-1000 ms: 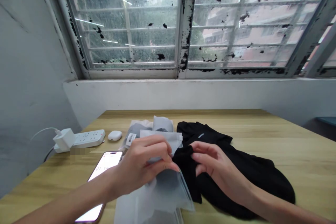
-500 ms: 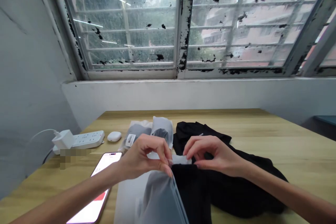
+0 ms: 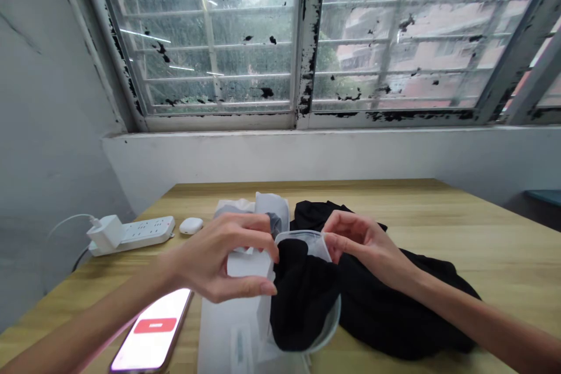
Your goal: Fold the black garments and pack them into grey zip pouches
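Note:
A frosted plastic bag (image 3: 333,322) stands with its mouth spread toward me, and a bunched black cloth (image 3: 302,298) fills the opening. My right hand (image 3: 366,242) pinches the bag's upper right rim between thumb and fingers. At the left side, my left hand (image 3: 228,260) curves next to the cloth with thumb and fingers well apart, holding nothing visible. A larger black garment (image 3: 403,310) lies crumpled behind and to the right, partly covered by my right hand. Under the bag, white plastic packaging (image 3: 223,327) lies flat on the table.
Packed clear bags (image 3: 272,204) lie at the back. To the left are a lit phone (image 3: 153,333), a white earbud case (image 3: 191,225) and a power strip (image 3: 146,231) with a plugged-in charger. The wooden table (image 3: 495,245) meets a wall under the window.
My left hand has let go of the bag's edge and its fingers have spread. The bag's mouth has turned toward me, with the black cloth now bunched inside it.

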{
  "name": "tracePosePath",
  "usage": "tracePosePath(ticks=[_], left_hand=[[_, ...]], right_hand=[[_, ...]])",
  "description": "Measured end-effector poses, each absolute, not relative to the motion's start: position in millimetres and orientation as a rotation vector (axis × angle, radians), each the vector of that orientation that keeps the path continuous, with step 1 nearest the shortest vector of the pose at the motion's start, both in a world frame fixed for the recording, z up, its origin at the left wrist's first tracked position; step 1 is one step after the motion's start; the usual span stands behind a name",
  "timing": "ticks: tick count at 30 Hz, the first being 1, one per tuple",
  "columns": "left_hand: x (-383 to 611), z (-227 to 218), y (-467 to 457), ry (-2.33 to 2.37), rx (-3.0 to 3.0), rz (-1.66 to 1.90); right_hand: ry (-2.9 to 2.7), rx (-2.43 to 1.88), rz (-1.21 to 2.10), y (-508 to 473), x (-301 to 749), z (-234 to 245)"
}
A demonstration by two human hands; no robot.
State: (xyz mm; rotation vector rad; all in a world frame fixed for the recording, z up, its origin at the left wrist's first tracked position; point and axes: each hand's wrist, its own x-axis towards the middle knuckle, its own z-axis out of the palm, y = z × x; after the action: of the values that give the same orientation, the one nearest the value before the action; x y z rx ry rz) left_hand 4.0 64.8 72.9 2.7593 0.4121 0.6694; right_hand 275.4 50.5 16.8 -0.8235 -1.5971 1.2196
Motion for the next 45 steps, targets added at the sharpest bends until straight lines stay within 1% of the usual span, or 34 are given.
tracePosePath(ticks=[4,9,12,15,19,23,26,30,32,36,40,45], left_hand=[[5,71,56,0.401,2.822,0.569],[10,64,52,0.593,2.959,0.336],[10,67,54,0.652,2.928,0.235],[4,76,59,0.670,2.890,0.241],[-10,89,68,0.774,2.846,0.336],[-20,94,73,0.853,2.799,0.305],[-21,95,72,0.850,2.773,0.327],[-19,95,68,0.824,2.717,0.430],[-17,94,66,0.810,2.710,0.426],[-12,90,66,0.815,2.757,0.334],[-7,85,65,0.792,2.769,0.333],[-7,83,64,0.745,2.787,0.299]], right_hand=[[-1.541,-0.867,1.180,53,278,18],[-1.586,-0.938,1.166,60,286,21],[-1.611,-0.996,1.151,62,292,27],[-1.682,-1.052,1.075,62,299,35],[-1.802,-1.072,0.790,61,306,41],[-2.024,-1.055,0.663,60,309,43],[-1.980,-1.012,0.559,58,309,46],[-2.057,-0.952,0.592,52,307,49],[-2.128,-0.915,0.584,48,305,48],[-2.277,-0.864,0.400,40,301,43],[-2.354,-0.745,0.214,36,298,37],[-2.387,-0.643,0.260,39,292,26]])
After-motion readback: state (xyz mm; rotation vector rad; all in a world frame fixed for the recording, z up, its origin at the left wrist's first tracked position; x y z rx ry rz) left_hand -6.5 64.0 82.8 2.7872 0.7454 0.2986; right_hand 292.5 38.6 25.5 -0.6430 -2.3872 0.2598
